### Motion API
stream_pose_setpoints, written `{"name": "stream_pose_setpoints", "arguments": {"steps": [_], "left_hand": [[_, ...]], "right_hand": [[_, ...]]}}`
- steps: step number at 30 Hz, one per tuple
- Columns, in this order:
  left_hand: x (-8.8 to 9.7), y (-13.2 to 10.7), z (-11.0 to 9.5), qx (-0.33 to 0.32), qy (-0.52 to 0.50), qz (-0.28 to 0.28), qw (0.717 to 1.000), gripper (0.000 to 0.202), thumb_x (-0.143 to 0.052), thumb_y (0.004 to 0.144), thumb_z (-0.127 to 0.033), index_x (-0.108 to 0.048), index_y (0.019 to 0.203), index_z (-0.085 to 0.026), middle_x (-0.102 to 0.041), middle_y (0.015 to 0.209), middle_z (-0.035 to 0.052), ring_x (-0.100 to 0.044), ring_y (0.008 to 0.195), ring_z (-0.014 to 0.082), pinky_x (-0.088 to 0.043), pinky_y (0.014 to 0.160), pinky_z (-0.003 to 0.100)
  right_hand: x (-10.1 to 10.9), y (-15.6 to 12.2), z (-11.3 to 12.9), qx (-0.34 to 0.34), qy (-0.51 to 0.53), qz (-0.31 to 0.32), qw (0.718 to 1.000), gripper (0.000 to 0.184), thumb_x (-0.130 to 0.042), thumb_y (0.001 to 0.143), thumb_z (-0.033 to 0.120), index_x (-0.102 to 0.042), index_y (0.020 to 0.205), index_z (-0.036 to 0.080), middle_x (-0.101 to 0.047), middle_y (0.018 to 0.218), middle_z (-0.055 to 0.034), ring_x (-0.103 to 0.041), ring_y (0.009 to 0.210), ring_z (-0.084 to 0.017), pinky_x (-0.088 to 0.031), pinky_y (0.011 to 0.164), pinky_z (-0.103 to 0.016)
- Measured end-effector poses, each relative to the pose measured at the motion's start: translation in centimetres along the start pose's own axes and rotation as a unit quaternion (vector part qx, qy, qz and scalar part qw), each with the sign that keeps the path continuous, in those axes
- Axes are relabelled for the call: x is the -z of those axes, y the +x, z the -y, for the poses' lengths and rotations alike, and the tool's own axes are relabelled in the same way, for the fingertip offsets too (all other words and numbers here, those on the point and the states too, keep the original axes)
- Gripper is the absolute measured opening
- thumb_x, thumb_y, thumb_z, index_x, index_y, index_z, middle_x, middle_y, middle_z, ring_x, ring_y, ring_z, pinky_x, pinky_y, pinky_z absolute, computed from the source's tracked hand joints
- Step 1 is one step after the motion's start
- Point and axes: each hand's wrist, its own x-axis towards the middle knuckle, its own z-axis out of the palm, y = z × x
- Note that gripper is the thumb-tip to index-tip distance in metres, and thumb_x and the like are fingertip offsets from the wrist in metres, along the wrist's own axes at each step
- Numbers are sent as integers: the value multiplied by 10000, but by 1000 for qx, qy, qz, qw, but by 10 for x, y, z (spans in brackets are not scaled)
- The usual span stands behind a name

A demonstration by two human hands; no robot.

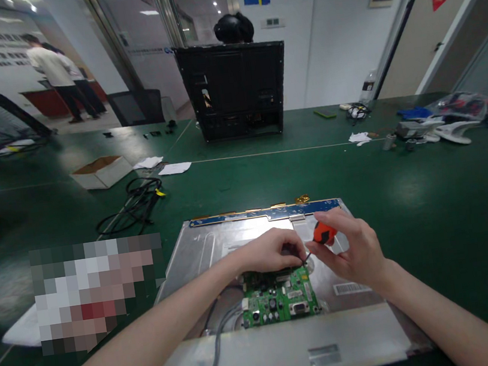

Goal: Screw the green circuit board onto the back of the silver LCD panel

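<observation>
The right hand (353,252) grips a small screwdriver (322,236) by its orange-and-black handle, the shaft angled down toward the upper edge of a green circuit board (279,300). The left hand (269,251) is pinched shut at the screwdriver's tip, fingers resting on the board's top edge; what they pinch is too small to tell. The board sits on the silver back of a flat display panel (216,244), which lies face down on a dark green table (429,181), with a grey cable (217,347) running off the near edge. Farther out lie a coil of black cable (137,201), a small cardboard box (101,171) and an upright black metal chassis (235,87). Beyond are white walls, ceiling lights and people standing (58,73) at the far left.
</observation>
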Motion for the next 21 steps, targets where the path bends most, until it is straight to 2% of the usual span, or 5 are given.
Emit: {"name": "stream_pose_setpoints", "arguments": {"steps": [4,6,16,21], "left_hand": [[0,0,1,-9,-14,5,1000,123,-646,750,-24,-641,788,-141,-597,727,-23,-554,683,116,-447,652,209],[0,-1,0,-10,-16,9,1000,140,-638,753,-22,-653,819,-145,-613,752,-16,-563,693,120,-449,650,209],[0,-1,3,-3,0,13,1000,124,-644,757,-49,-656,846,-134,-653,838,15,-590,749,145,-462,682,231],[0,0,4,-2,9,7,1000,97,-648,758,-58,-643,798,-146,-609,752,-19,-565,712,129,-447,665,217]], "right_hand": [[4,3,3,-7,36,19,999,478,-482,886,156,-398,1354,212,-610,992,-82,-586,659,-133,-521,537,-263],[5,4,4,-13,48,23,998,524,-447,873,110,-375,1383,208,-610,1051,-102,-595,671,-135,-537,562,-279],[2,3,4,-22,41,0,999,494,-541,867,130,-423,1335,233,-592,916,-43,-545,610,-111,-497,479,-218],[1,2,2,-15,26,-3,1000,473,-574,881,186,-432,1325,264,-586,916,-28,-559,616,-107,-508,498,-223]]}}
